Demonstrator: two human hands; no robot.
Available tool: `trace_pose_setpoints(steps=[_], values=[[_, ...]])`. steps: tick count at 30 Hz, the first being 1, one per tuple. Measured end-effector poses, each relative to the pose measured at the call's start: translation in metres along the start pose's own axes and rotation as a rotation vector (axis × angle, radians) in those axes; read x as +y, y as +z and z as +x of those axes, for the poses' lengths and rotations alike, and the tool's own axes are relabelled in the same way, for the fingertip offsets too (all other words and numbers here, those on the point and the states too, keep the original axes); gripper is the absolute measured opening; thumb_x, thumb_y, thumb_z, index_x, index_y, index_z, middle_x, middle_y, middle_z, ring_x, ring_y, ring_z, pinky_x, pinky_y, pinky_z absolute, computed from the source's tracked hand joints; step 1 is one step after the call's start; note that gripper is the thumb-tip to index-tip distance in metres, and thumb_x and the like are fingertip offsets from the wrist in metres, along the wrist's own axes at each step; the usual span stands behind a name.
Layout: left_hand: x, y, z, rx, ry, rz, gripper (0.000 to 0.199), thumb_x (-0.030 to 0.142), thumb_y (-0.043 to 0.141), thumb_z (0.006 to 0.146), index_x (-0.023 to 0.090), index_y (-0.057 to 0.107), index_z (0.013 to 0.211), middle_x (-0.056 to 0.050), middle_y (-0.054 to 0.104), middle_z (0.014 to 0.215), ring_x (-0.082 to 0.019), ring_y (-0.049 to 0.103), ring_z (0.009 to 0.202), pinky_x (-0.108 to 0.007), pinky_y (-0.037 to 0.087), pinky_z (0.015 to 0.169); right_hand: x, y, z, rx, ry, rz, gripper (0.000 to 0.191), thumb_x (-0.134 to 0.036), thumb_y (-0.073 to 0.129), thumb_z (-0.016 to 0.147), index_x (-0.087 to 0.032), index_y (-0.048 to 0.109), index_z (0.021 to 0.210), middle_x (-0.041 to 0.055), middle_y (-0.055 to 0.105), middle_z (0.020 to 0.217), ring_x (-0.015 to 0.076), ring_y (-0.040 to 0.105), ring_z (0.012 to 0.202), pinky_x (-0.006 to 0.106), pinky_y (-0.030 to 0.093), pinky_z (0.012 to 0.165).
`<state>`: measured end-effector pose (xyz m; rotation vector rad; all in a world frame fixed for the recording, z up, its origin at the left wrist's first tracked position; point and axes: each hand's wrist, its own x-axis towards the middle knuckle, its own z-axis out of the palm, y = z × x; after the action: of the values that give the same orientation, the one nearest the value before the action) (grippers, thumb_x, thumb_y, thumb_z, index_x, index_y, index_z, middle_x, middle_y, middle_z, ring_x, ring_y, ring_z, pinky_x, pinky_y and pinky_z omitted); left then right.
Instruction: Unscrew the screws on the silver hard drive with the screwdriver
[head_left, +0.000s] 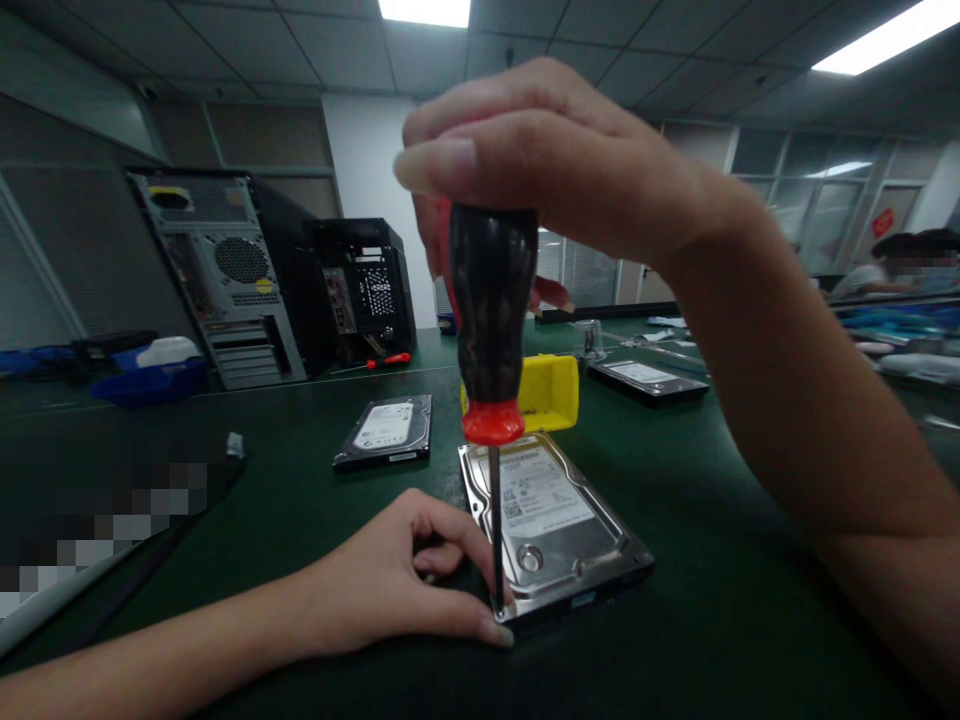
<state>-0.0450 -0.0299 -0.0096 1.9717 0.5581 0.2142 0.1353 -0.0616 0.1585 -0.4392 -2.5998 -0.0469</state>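
My right hand (540, 150) is closed over the top of a screwdriver (491, 310) with a black and red handle, some fingers hidden behind it. The screwdriver stands upright, its shaft down at the near left corner of a silver hard drive (555, 530). At that corner, the thumb and index finger of my left hand (427, 580) close around the lower end of the shaft, touching the drive's corner. Any screw under the tip is hidden. The drive lies flat, label up, on the green tabletop (300, 560).
Behind the drive is a yellow bin (551, 390) holding small dark bits. Other hard drives lie left (386, 430) and right (649, 380). Computer cases (232, 270) stand back left, beside a red-handled screwdriver (390, 360) and a blue tray (150, 380). A person (874, 275) sits far right.
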Motion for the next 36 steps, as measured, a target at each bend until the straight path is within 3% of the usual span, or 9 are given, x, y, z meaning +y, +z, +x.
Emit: trace_pose_setpoints(steps=[6,10,20,24,29,36], values=[[0.001,-0.001,-0.001,-0.009,-0.008,-0.011,0.021,0.028,0.081,0.063,0.014,0.071,0.075,0.007,0.044,0.059,-0.009,0.026,0.054,-0.024,0.017,0.050,-0.002,0.002,-0.003,0.081,0.019,-0.107,0.035,-0.025,0.039,0.090,-0.001,0.050,0.067,-0.0075,0.038,0.051,-0.0049,0.037,0.040,0.005,0.027,0.039],[-0.003,-0.002,-0.001,-0.024,-0.007,-0.021,0.022,0.029,0.081,0.063,0.015,0.071,0.075,0.007,0.044,0.059,-0.009,0.025,0.054,-0.024,0.016,0.049,0.001,-0.003,-0.005,0.102,0.067,-0.188,0.046,-0.029,0.044,0.088,-0.006,0.036,0.049,-0.0090,0.027,0.043,-0.0069,0.024,0.037,0.004,0.020,0.038],[-0.004,-0.002,0.000,-0.021,-0.010,0.003,0.021,0.028,0.080,0.064,0.014,0.071,0.076,0.007,0.044,0.060,-0.009,0.026,0.055,-0.024,0.016,0.049,0.002,-0.001,-0.006,0.105,0.101,-0.159,0.041,-0.030,0.041,0.087,-0.004,0.046,0.056,-0.0093,0.037,0.041,-0.0051,0.032,0.034,0.006,0.022,0.035],[-0.003,0.000,-0.001,-0.016,-0.010,-0.012,0.020,0.027,0.080,0.063,0.014,0.071,0.075,0.008,0.040,0.058,-0.009,0.025,0.054,-0.024,0.016,0.049,0.005,-0.003,-0.006,0.057,0.102,-0.149,0.036,-0.028,0.034,0.087,-0.002,0.052,0.068,-0.0076,0.044,0.053,-0.0053,0.043,0.047,0.003,0.030,0.046],[-0.001,0.001,0.000,-0.004,-0.008,0.000,0.020,0.028,0.080,0.063,0.014,0.072,0.075,0.008,0.043,0.058,-0.009,0.025,0.054,-0.024,0.017,0.050,0.015,-0.006,-0.010,-0.069,0.025,0.221,0.038,-0.021,0.012,0.089,-0.004,0.046,0.091,0.0008,0.052,0.092,0.0038,0.056,0.083,0.011,0.046,0.066],[-0.002,0.000,0.001,-0.017,0.016,-0.002,0.019,0.028,0.079,0.065,0.015,0.072,0.078,0.006,0.049,0.063,-0.009,0.027,0.055,-0.024,0.019,0.051,0.010,0.000,-0.007,-0.085,0.032,0.381,0.020,-0.014,0.026,0.088,-0.002,0.040,0.096,0.0013,0.047,0.092,0.0066,0.057,0.083,0.018,0.051,0.071]])
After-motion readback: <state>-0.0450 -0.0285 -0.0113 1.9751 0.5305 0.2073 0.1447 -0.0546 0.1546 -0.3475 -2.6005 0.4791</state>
